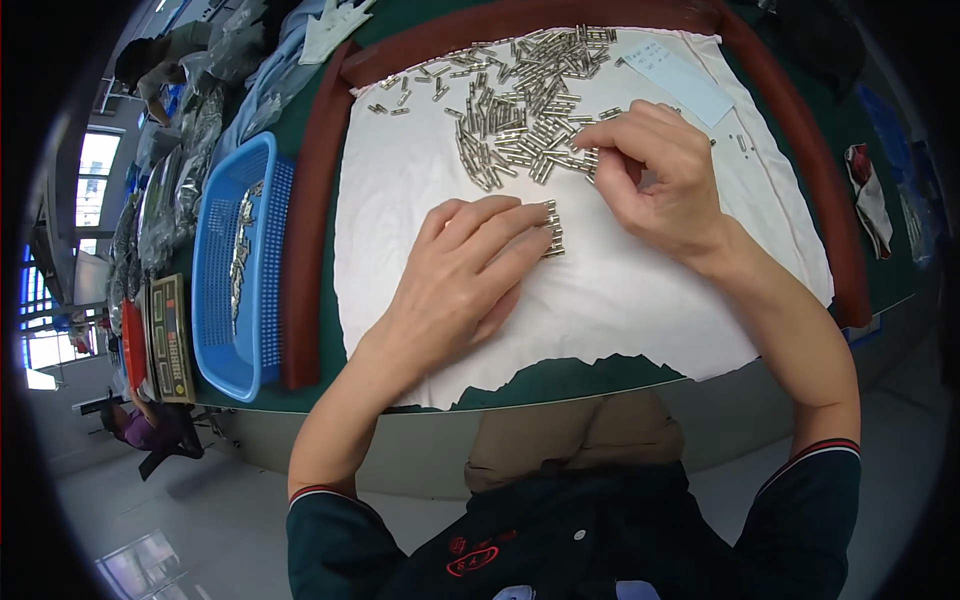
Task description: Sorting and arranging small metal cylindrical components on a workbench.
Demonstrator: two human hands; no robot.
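Observation:
Many short, shiny metal pins lie heaped on a white cloth, at its far middle. My left hand rests on the cloth below the heap, its fingers bent together over a short row of metal pins. Only the row's right ends show; the rest lies hidden beneath the fingers. At the heap's lower right edge is my right hand. Its thumb and index finger close on metal pin ends there; how many pins are between them is hard to see.
The white cloth lies between dark red padded bars on a green table. A pale paper slip lies at far right, a few tiny pieces below it. On the left stands a blue basket holding metal pieces. Other people are beyond.

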